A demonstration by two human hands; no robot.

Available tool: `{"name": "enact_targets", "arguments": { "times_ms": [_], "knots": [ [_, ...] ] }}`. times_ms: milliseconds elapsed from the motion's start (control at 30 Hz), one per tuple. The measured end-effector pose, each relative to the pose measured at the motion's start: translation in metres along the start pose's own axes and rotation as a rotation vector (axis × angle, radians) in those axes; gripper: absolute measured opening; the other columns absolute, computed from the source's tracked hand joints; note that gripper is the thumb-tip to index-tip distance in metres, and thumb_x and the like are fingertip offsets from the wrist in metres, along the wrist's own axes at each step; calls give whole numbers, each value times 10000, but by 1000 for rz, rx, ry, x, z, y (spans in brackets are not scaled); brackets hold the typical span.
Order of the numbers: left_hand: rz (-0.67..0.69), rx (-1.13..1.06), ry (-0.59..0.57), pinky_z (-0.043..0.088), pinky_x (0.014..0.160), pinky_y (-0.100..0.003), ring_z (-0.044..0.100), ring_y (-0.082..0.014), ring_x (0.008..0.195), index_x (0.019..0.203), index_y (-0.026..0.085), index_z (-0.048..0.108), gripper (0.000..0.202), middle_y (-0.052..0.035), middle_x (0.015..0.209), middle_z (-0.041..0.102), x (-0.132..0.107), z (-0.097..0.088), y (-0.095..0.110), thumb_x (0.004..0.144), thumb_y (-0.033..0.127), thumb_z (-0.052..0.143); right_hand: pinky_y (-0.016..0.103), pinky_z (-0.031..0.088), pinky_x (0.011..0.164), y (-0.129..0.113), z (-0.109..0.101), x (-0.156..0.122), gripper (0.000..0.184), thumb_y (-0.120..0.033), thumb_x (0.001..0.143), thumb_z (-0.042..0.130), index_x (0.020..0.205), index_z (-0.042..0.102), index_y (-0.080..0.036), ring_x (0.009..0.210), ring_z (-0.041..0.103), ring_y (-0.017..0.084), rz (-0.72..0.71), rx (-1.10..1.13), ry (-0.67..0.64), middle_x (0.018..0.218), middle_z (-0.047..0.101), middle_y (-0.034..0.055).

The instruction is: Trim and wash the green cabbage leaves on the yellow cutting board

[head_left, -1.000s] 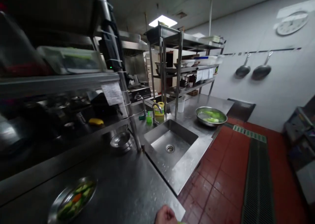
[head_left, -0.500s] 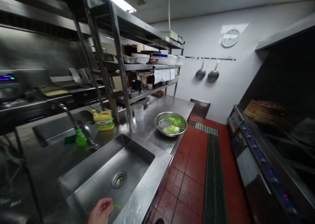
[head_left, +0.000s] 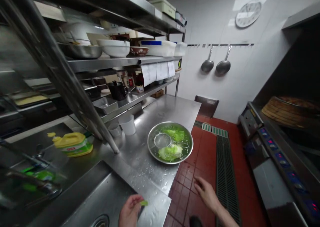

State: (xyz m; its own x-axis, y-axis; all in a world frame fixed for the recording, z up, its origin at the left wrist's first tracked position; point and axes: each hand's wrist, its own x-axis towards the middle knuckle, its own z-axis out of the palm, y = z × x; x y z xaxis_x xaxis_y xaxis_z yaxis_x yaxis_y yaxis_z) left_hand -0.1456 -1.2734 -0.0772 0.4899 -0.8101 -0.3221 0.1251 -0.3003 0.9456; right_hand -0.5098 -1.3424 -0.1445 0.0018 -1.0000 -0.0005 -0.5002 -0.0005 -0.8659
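Note:
My left hand [head_left: 130,209] is closed, pinching a small piece of green leaf [head_left: 144,203] over the sink's front right corner. To its right, above the red floor, my right hand [head_left: 205,192] hangs with fingers partly apart and holds nothing. Ahead of both hands, a wide metal bowl [head_left: 149,149] stands on the steel counter by its right edge. It holds water, green lettuce leaves [head_left: 171,152] and a round strainer [head_left: 162,140] lying in the water. Neither hand touches the bowl.
A steel sink [head_left: 100,195] lies at lower left, with a blurred faucet [head_left: 51,188] and a yellow detergent jug [head_left: 72,144] beyond. Clear plastic jugs [head_left: 128,124] stand under a steel shelf rack [head_left: 82,100]. A stove [head_left: 277,153] lines the right, across the red floor.
My view has moved forward, so the bowl and shelves appear nearer. My right hand has come into view. The left hand still pinches the leaf piece, now closer to the counter edge.

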Motion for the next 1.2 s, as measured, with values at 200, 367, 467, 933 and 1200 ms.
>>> {"name": "enact_targets", "arguments": {
  "times_ms": [200,367,467,933,1200],
  "knots": [
    [19,-5,90,572,804,-343,716,-285,917,870,177,723,527,-89,902,779,17,80,35,503,527,868,358,520,1091,-37,-40,196,481,-281,954,417,1364,593,-100,1220,645,240,-241,-332,-128,1339,671,164],
    [187,212,224,590,912,-471,711,-317,940,906,180,706,383,-115,950,767,66,162,67,691,496,678,419,458,1137,-53,-41,310,472,-200,902,543,1357,610,-93,1258,562,323,-394,-523,-346,1307,663,170],
    [399,598,223,511,1092,-584,648,-356,1191,1145,145,707,434,-173,1257,702,91,202,76,792,321,526,384,438,1141,-66,-24,359,484,-204,911,545,1381,587,-97,1264,538,308,-492,-600,-446,1320,650,160],
    [135,777,148,498,1123,-449,631,-261,1207,1153,225,717,341,-99,1248,700,15,250,29,932,221,457,493,567,996,-90,73,431,373,-192,930,651,1291,606,-110,1132,670,279,-445,-825,-797,1221,698,155],
    [117,561,145,512,950,-380,677,-240,1033,1086,219,734,298,-83,1078,725,37,264,47,908,244,497,425,535,1021,-112,44,479,186,-147,819,689,1001,693,-113,1045,688,263,-269,-400,-791,1015,752,114]
  ]
}}
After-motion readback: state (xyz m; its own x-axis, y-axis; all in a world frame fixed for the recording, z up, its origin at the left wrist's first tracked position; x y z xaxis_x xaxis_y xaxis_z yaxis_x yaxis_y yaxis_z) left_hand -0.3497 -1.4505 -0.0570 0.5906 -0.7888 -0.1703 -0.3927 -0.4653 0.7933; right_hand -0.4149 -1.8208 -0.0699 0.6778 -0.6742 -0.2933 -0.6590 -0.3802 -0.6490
